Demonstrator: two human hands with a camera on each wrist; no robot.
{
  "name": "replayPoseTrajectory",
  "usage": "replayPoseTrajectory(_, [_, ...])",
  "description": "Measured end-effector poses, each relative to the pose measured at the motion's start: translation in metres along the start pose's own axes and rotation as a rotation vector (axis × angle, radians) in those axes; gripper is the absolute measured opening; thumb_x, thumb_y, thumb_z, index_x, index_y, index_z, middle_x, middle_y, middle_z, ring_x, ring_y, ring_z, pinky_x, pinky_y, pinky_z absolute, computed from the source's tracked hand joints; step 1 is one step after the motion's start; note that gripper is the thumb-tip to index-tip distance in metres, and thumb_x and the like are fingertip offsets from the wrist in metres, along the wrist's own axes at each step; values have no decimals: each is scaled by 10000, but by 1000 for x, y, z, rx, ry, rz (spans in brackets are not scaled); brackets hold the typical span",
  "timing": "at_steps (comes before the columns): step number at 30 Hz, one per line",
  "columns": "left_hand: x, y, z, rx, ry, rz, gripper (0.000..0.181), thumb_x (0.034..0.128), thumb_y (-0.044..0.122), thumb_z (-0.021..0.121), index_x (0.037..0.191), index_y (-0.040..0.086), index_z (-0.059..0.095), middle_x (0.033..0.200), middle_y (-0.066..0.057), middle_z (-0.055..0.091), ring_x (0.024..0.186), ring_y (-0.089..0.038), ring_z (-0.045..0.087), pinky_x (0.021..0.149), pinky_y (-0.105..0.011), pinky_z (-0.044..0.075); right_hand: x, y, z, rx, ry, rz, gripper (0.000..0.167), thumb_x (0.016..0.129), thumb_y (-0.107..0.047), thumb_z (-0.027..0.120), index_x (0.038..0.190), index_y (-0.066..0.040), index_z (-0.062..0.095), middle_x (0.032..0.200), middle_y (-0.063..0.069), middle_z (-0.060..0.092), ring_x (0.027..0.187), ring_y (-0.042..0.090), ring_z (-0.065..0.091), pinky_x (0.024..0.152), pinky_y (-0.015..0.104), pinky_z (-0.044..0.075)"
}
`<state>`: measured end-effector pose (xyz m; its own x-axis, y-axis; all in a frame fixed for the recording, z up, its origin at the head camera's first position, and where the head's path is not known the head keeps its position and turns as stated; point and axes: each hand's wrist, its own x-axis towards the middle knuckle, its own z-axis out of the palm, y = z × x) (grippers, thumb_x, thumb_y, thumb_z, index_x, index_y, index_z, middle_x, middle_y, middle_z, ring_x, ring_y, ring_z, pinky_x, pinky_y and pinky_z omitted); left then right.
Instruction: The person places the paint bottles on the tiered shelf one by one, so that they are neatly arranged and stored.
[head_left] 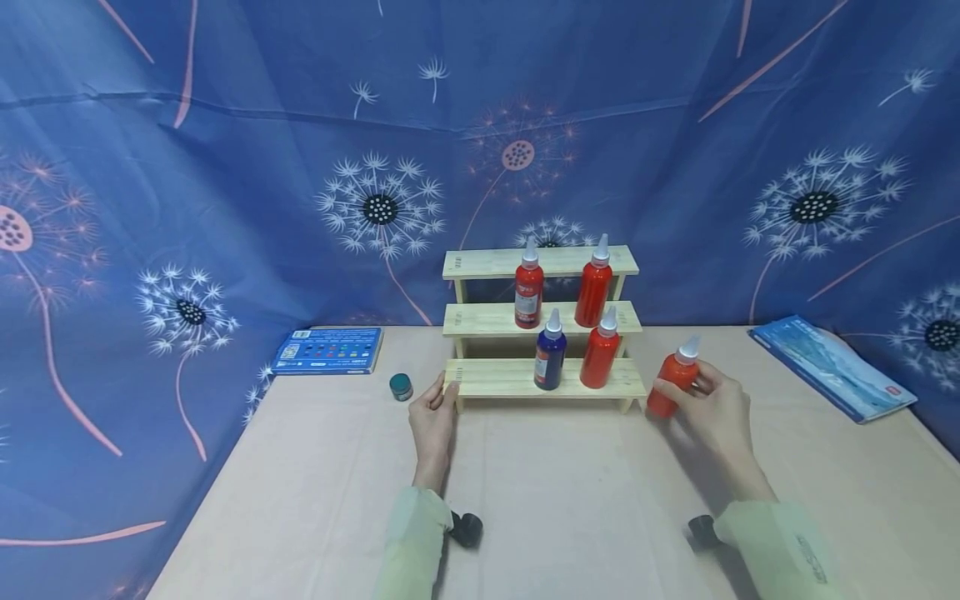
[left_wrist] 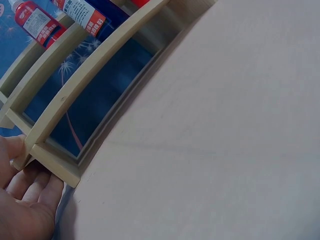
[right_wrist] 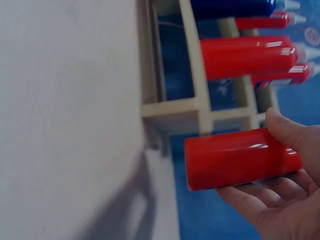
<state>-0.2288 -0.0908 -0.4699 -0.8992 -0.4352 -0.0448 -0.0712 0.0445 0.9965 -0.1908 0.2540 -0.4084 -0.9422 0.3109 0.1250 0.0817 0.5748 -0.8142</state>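
Note:
A three-step wooden rack [head_left: 495,379] stands at the middle of the table. My left hand [head_left: 432,425] grips the left end of its lowest step, thumb on top and fingers beneath in the left wrist view. In my right hand [head_left: 716,412] is a red squeeze bottle [head_left: 671,387] with a pale nozzle, held off the table just right of the rack. On the lowest step stand a dark blue bottle [head_left: 550,364] and a red bottle [head_left: 600,360]. Two more, a labelled red bottle [head_left: 528,292] and a plain red bottle [head_left: 593,293], stand on the middle step.
Left of the rack sits a small teal-lidded jar [head_left: 401,387]. A blue flat box [head_left: 328,350] lies at the back left, a light-blue booklet [head_left: 832,367] at the back right. Behind the table hangs a blue dandelion-print cloth [head_left: 285,183].

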Motion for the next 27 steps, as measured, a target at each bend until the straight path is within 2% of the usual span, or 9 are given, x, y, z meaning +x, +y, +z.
replayPoseTrajectory(4, [1, 0, 0, -7, 4, -2, 383, 919, 184, 688, 1286, 100, 620, 1318, -99, 601, 1299, -265, 513, 997, -347, 508, -10, -13, -3, -31, -15, -59, 657, 876, -343, 738, 1379, 15, 514, 1233, 270, 627, 1110, 432, 625, 968, 524, 491])
replayPoseTrajectory(9, [0, 0, 0, -10, 5, -7, 386, 917, 193, 691, 1284, 99, 620, 1310, -103, 604, 1286, -266, 524, 991, -351, 511, -20, -27, -6, -57, -41, -57, 658, 862, -370, 749, 1358, 6, 536, 1198, 267, 647, 1080, 427, 643, 916, 490, 548])
replayPoseTrajectory(13, [0, 0, 0, -5, 8, -2, 385, 916, 197, 692, 1282, 99, 622, 1305, -105, 606, 1292, -276, 518, 1002, -372, 504, -27, -35, -9, -57, -63, -62, 666, 844, -371, 769, 1346, 5, 547, 1182, 259, 658, 1064, 415, 654, 816, 331, 609])
replayPoseTrajectory(15, [0, 0, 0, -3, 8, 0, 384, 917, 196, 690, 1283, 100, 621, 1307, -105, 605, 1294, -278, 516, 1003, -376, 504, -31, -40, -9, -50, -76, -69, 676, 843, -379, 768, 1352, 4, 541, 1185, 255, 659, 1065, 409, 656, 801, 301, 609])
replayPoseTrajectory(22, [-1, 1, 0, -1, 1, 0, 384, 923, 191, 681, 1291, 103, 616, 1328, -104, 593, 1318, -280, 492, 1025, -375, 487, -42, -56, 1, 10, -128, -78, 688, 853, -361, 761, 1377, 10, 513, 1206, 259, 647, 1093, 416, 640, 892, 442, 545])
replayPoseTrajectory(27, [-1, 1, 0, -12, -2, -8, 386, 924, 186, 680, 1293, 96, 612, 1342, -105, 581, 1323, -278, 485, 1020, -365, 488, -45, -65, 12, 35, -171, -71, 668, 856, -338, 763, 1377, -3, 512, 1203, 242, 656, 1097, 393, 647, 903, 444, 558])
